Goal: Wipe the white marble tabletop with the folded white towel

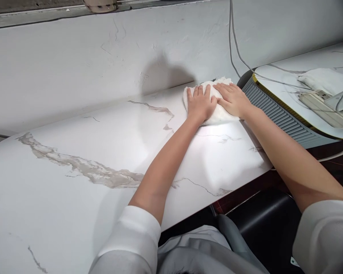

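Observation:
A white cloth (221, 113) lies bunched on a white marble-patterned tabletop (82, 152), at its far right by the wall. My left hand (200, 103) presses flat on the cloth with fingers stretched out and together. My right hand (231, 99) lies flat on the cloth just to the right, fingers extended and touching the left hand. Both hands cover most of the cloth.
A grey ribbed appliance (277, 114) with a marble-patterned top stands right of the cloth. On it lie a power strip (321, 108), a folded white cloth (326, 80) and cables (237, 49) running up the white wall (103, 57). A dark chair seat (263, 224) sits below the table edge.

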A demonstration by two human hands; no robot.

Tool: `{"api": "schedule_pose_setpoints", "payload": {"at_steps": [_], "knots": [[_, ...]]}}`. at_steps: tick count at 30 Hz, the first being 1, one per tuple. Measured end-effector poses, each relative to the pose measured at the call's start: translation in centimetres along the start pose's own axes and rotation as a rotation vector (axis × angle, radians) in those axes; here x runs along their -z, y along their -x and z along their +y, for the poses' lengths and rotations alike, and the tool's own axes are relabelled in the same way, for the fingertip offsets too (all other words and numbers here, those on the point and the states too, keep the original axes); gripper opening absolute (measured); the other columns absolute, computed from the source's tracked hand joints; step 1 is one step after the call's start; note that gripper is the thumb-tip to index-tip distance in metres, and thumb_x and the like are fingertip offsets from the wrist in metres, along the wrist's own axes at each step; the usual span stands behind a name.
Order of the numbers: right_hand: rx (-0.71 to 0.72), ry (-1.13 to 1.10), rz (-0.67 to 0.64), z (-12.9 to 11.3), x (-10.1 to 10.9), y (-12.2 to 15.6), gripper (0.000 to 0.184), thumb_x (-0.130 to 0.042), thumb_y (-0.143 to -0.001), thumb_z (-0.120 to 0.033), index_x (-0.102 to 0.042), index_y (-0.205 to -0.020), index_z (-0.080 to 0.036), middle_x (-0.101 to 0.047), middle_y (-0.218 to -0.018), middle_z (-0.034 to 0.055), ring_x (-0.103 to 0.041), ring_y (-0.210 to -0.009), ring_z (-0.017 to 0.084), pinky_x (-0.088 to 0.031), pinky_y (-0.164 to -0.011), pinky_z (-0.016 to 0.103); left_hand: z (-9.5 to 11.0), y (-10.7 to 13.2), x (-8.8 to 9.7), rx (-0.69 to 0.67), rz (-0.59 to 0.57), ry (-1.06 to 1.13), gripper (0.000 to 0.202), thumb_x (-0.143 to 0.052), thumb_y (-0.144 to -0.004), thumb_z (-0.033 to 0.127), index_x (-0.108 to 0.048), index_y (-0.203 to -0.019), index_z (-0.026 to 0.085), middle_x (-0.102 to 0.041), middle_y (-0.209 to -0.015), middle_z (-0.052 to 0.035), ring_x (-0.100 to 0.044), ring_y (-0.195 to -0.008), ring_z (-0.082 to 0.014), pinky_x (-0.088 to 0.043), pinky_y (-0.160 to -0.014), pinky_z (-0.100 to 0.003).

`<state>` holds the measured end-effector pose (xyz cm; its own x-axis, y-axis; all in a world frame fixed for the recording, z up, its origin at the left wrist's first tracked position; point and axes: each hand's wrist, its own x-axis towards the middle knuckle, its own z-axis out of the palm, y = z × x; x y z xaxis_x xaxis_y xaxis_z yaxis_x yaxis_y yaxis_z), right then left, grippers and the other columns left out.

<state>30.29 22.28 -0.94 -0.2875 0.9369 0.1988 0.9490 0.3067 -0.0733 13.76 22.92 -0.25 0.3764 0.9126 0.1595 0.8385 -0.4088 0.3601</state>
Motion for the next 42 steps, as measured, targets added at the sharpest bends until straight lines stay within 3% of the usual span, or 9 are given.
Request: {"api": "schedule_pose_setpoints", "payload": {"at_steps": [6, 15, 20, 28, 31, 34, 42], "knots": [[-0.012, -0.011, 0.040, -1.2, 1.3, 7.3, 0.067, -0.018, -0.099, -0.055, -0.034, -0.155, -0.023, -0.039, -0.159, 0.0068, -0.035, -0.147, 0.028, -0.021, -0.123, 0.053, 2.9, 5.6, -0.6, -0.094, 0.033, -0.025, 0.054, -0.032, -0.101, 0.031, -0.038, -0.152, 0.015, -0.043, -0.157, -0.0127, -0.032, -0.149, -0.0263, -0.012, -0.126, -0.051], [-0.017, 0.031, 0.061, -4.6, 2.8, 16.6, 0.069, -0.019, -0.099, -0.056, -0.033, -0.155, -0.019, -0.041, -0.157, 0.0108, -0.039, -0.144, 0.032, -0.025, -0.121, 0.056, 6.3, 14.5, -0.6, -0.164, 0.105, -0.082, 0.053, -0.032, -0.101, 0.032, -0.041, -0.149, 0.011, -0.047, -0.153, -0.0159, -0.038, -0.145, -0.0275, -0.020, -0.124, -0.053], [0.006, 0.047, 0.080, -7.6, 2.5, 18.6, 0.065, -0.020, -0.099, -0.047, -0.028, -0.157, -0.020, -0.039, -0.158, 0.0099, -0.037, -0.146, 0.031, -0.026, -0.120, 0.057, 5.7, 18.2, 0.6, -0.142, 0.056, -0.095, 0.056, -0.029, -0.101, 0.034, -0.038, -0.151, 0.012, -0.044, -0.156, -0.0147, -0.034, -0.148, -0.0268, -0.017, -0.125, -0.051], [0.052, 0.089, 0.043, -13.7, 2.3, 19.0, 0.067, -0.025, -0.098, -0.044, -0.026, -0.158, -0.015, -0.039, -0.158, 0.0142, -0.034, -0.147, 0.033, -0.024, -0.121, 0.058, 2.2, 22.5, 3.0, -0.103, -0.008, -0.070, 0.058, -0.025, -0.101, 0.032, -0.034, -0.154, 0.011, -0.037, -0.160, -0.0154, -0.028, -0.151, -0.0274, -0.012, -0.127, -0.053], [0.071, 0.091, 0.029, -14.9, 2.3, 18.1, 0.066, -0.026, -0.098, -0.043, -0.029, -0.157, -0.013, -0.039, -0.157, 0.0158, -0.035, -0.146, 0.033, -0.025, -0.121, 0.057, 1.3, 22.8, 3.5, -0.068, -0.032, -0.060, 0.058, -0.024, -0.101, 0.033, -0.032, -0.155, 0.013, -0.036, -0.161, -0.0134, -0.026, -0.152, -0.0261, -0.011, -0.127, -0.053], [0.080, 0.083, 0.020, -14.8, 2.1, 16.3, 0.065, -0.026, -0.098, -0.043, -0.031, -0.156, -0.014, -0.040, -0.157, 0.0146, -0.035, -0.146, 0.032, -0.026, -0.120, 0.057, 0.5, 21.7, 3.7, -0.036, -0.053, -0.055, 0.057, -0.024, -0.101, 0.034, -0.032, -0.155, 0.018, -0.034, -0.162, -0.0086, -0.024, -0.153, -0.0237, -0.010, -0.127, -0.052], [0.075, 0.047, 0.071, -12.6, 0.0, 6.5, 0.063, -0.024, -0.100, -0.048, -0.039, -0.151, -0.015, -0.046, -0.154, 0.0135, -0.039, -0.144, 0.029, -0.026, -0.119, 0.055, -3.9, 13.0, 4.1, 0.009, -0.045, -0.068, 0.056, -0.024, -0.101, 0.032, -0.033, -0.155, 0.018, -0.036, -0.161, -0.0078, -0.028, -0.151, -0.0215, -0.011, -0.127, -0.049]]}}
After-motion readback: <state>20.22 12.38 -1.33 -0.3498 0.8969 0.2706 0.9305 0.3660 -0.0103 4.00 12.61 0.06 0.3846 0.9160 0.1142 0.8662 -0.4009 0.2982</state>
